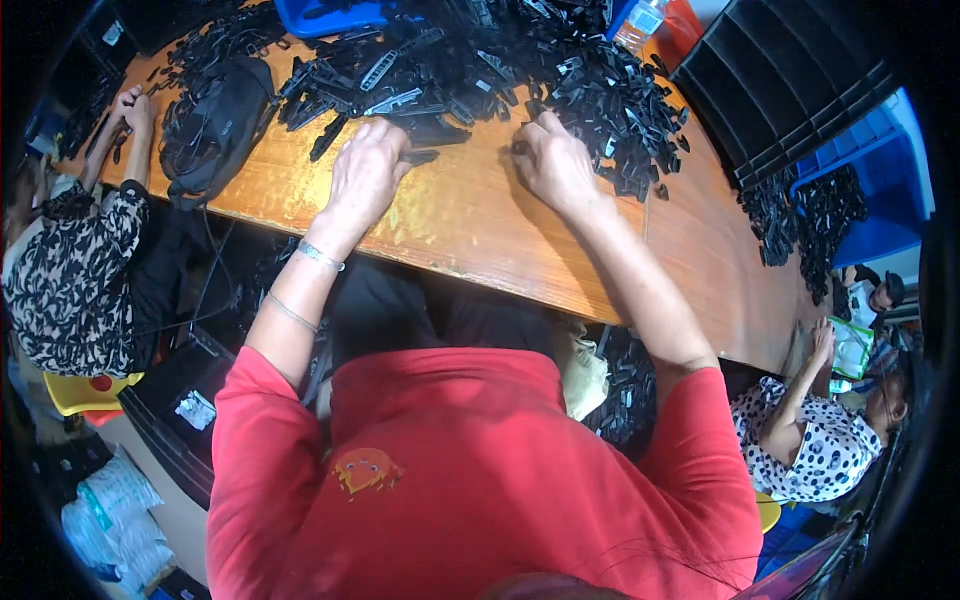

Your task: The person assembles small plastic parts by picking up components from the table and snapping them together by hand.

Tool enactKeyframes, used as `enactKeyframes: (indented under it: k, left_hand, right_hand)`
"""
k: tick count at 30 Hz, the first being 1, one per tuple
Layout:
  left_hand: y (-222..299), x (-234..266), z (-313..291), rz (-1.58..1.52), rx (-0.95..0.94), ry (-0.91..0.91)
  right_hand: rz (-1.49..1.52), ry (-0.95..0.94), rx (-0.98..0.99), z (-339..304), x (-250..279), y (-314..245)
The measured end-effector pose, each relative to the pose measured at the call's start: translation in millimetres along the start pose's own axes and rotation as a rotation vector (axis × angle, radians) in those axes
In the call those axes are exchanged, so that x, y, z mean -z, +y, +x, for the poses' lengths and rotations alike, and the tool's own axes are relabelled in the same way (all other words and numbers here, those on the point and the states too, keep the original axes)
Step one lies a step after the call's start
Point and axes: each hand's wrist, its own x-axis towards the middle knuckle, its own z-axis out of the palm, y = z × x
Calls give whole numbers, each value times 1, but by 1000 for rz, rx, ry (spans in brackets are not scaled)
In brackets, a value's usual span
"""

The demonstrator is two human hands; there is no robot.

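My left hand (368, 172) rests at the near edge of a heap of black plastic parts (470, 75) on the wooden table. Its fingers are curled, and a slim black plastic piece (422, 157) sticks out by the thumb. To the right, my right hand (556, 168) is closed just above the tabletop, beside the right part of the heap. A dark bit shows at its fingertips, too small and hidden to name. Between the two hands lies bare orange-brown tabletop (465, 195). Several longer grey strips (392, 101) lie among the parts beyond my left hand.
A black bag (222, 125) lies left on the table. A blue bin (330, 18) and a clear bottle (640, 25) stand at the back; black crates (780, 85) are at the right. Co-workers sit at the left (75, 280) and right (815, 440).
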Motion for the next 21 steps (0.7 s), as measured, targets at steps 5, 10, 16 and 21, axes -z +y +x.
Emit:
enactKeyframes:
  k: [5, 10, 16, 21]
  left_hand:
    - [12, -7, -8, -343, 237, -74]
    - [31, -24, -30, -1140, 373, -33]
    - [25, -4, -42, -672, 321, -65]
    - [16, 1, -52, -281, 76, 16]
  right_hand:
    - [442, -135, -139, -29, -12, -31]
    - [330, -79, -23, -54, -25, -39]
    - [22, -205, -8, -54, -13, -46]
    - [47, -180, 19, -44, -7, -64]
